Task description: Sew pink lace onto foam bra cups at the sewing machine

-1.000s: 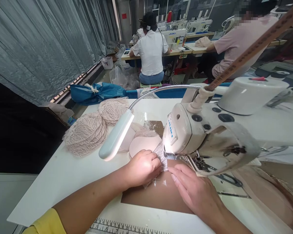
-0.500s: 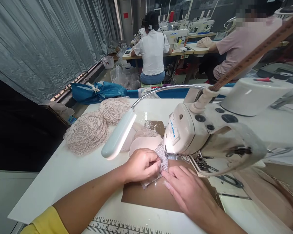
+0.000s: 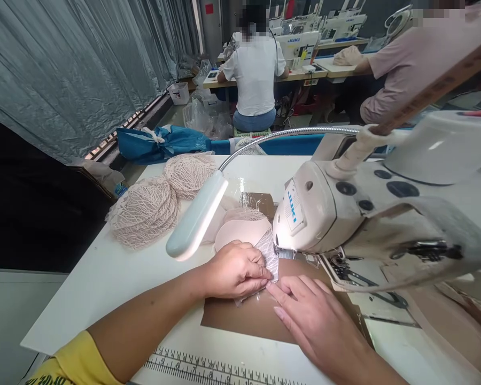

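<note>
My left hand (image 3: pixel 237 270) is closed in a pinch on the edge of a pale lace piece (image 3: pixel 270 250) just in front of the sewing machine (image 3: pixel 315 211). The lace joins a smooth beige moulded cup (image 3: pixel 238 231), which lies behind my left knuckles. My right hand (image 3: pixel 320 318) lies with fingers extended over a brown sheet (image 3: pixel 236 316) on the table. Its index fingertip touches the lace's near edge, close to my left fingertips. The lace's far end is by the machine's needle area, where the needle itself is hidden.
Stacked lace cups (image 3: pixel 146 211) stand at the left, behind a lamp (image 3: pixel 198 216) on a bendable neck. A printed ruler (image 3: pixel 208 369) runs along the front edge. Beige fabric (image 3: pixel 444 321) lies at the right. Two people sit at machines beyond a blue cloth bundle (image 3: pixel 164 143).
My left fingertips have shifted slightly right along the lace edge, toward my right index finger. The camera view has tilted and moved a little; the right hand stays nearly in place.
</note>
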Demonstrator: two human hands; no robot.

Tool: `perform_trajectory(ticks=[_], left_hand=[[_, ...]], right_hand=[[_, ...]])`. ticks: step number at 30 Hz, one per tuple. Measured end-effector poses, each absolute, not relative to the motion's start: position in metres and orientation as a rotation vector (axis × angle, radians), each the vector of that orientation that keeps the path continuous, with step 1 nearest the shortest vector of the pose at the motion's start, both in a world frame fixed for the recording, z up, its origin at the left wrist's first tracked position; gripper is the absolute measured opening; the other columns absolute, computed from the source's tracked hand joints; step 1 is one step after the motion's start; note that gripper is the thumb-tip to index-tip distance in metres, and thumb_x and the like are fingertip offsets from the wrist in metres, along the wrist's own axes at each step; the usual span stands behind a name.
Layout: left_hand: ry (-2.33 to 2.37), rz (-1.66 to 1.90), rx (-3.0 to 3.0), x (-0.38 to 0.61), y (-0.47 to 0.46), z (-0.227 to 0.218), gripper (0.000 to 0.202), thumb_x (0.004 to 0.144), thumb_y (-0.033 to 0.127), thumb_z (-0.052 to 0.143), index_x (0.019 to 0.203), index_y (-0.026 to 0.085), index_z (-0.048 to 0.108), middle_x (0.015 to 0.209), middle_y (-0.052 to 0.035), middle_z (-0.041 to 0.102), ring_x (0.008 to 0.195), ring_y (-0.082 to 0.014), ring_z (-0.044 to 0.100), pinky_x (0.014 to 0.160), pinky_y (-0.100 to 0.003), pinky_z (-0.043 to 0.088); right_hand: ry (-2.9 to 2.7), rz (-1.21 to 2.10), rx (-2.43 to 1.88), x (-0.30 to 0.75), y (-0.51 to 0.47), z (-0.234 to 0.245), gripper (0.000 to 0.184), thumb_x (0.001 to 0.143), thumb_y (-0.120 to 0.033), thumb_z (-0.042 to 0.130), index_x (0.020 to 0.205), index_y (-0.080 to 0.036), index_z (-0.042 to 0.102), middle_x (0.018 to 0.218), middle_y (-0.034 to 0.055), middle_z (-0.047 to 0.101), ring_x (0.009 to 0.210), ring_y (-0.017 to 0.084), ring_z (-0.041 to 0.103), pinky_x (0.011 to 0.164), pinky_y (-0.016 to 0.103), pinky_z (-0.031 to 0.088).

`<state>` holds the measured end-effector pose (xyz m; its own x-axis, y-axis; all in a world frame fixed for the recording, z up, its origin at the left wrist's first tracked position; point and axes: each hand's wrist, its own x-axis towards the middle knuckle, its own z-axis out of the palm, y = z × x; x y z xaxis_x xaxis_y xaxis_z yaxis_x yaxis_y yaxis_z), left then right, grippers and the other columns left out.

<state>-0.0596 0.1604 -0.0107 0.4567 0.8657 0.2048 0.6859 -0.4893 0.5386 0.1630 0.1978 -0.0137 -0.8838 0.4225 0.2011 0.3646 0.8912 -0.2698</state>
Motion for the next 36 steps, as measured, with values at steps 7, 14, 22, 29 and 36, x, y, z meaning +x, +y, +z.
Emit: perform_trajectory(ticks=[7,14,22,29,36], left_hand=[[1.296,0.463,2.539,-0.062,0.159,-0.009,0.027,0.095,0.037,0.049,0.11,0.025,0.068,0.087,-0.0051,0.063,0.081,-0.0164,0.055,0.073,-0.031,0.036],[1.303,0.412,2.627,-0.06,0.156,-0.005,0.027,0.096,0.035,0.045,0.111,0.028,0.067,0.081,-0.0038,0.058,0.077,-0.0165,0.052,0.072,-0.032,0.035],[1.355,0.529,2.538,-0.059,0.161,-0.001,0.034,0.096,0.03,0.043,0.122,0.014,0.059,0.119,-0.0124,0.061,0.094,-0.0204,0.054,0.084,-0.031,0.044],[1.425,0.406,2.614,-0.056,0.165,0.0,0.037,0.097,0.029,0.04,0.126,0.013,0.056,0.123,-0.012,0.06,0.093,-0.0216,0.053,0.081,-0.033,0.043],[1.428,0.33,2.697,-0.059,0.167,0.003,0.034,0.094,0.025,0.045,0.125,0.015,0.055,0.116,-0.0126,0.062,0.094,-0.0219,0.052,0.077,-0.033,0.04]], right_hand=[[-2.785,0.405,-0.536,0.165,0.2,-0.009,0.019,0.089,-0.017,0.045,0.095,-0.024,0.061,0.076,0.0,0.055,0.064,0.015,0.05,0.058,0.028,0.031],[-2.673,0.193,-0.527,0.172,0.211,-0.022,0.035,0.088,-0.007,0.037,0.112,-0.017,0.061,0.083,0.0044,0.062,0.075,0.017,0.056,0.062,0.029,0.039],[-2.727,0.06,-0.51,0.168,0.209,-0.021,0.039,0.08,-0.001,0.039,0.105,-0.016,0.065,0.077,0.0042,0.062,0.069,0.017,0.053,0.062,0.03,0.038],[-2.718,0.067,-0.592,0.167,0.211,-0.018,0.041,0.077,0.0,0.041,0.105,-0.019,0.065,0.078,0.0027,0.063,0.07,0.016,0.055,0.062,0.029,0.037],[-2.74,-0.078,-0.709,0.164,0.216,-0.024,0.047,0.079,0.0,0.042,0.113,-0.023,0.067,0.1,0.0071,0.068,0.081,0.017,0.06,0.07,0.028,0.044]])
